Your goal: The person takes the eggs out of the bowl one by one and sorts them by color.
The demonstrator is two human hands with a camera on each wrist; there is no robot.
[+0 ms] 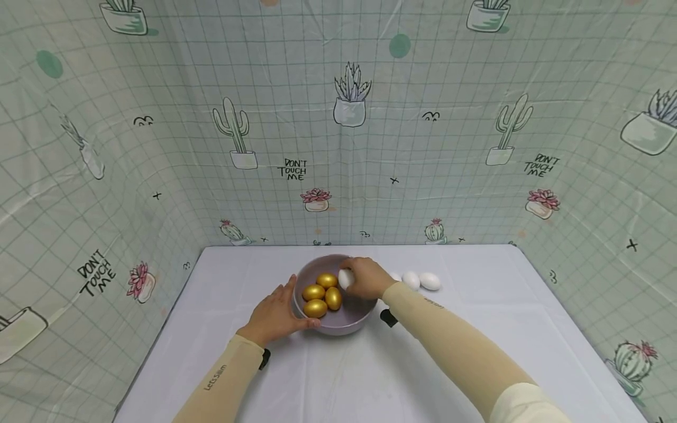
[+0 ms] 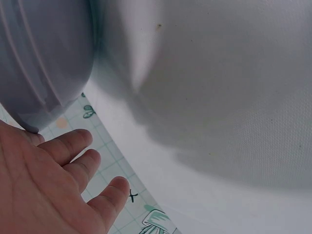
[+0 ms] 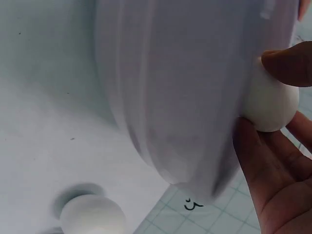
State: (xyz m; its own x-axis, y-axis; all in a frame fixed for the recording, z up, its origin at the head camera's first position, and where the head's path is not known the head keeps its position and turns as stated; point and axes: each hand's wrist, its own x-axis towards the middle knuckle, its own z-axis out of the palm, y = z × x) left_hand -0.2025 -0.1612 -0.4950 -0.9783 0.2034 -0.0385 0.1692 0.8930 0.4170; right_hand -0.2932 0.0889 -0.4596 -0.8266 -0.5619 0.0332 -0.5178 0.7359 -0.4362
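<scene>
A mauve bowl [image 1: 338, 330] stands on the white table and holds several golden eggs [image 1: 315, 308] on its left side. My right hand [image 1: 367, 277] reaches over the bowl's right rim and pinches a white egg [image 1: 346, 278] between thumb and fingers. In the right wrist view the same white egg [image 3: 273, 105] shows at the rim, the thumb above it and fingers beneath. My left hand [image 1: 277, 311] touches the bowl's left side, its thumb near the front rim. The left wrist view shows the left hand's fingers [image 2: 70, 146] spread and fairly straight, beside the bowl [image 2: 48, 53].
Right of the bowl lie more white eggs [image 1: 430, 281], one partly hidden behind my right hand. The white table [image 1: 476, 335] meets a cactus-print cloth [image 1: 338, 147] at its back and sides. Each wrist carries a small black device [image 1: 388, 318].
</scene>
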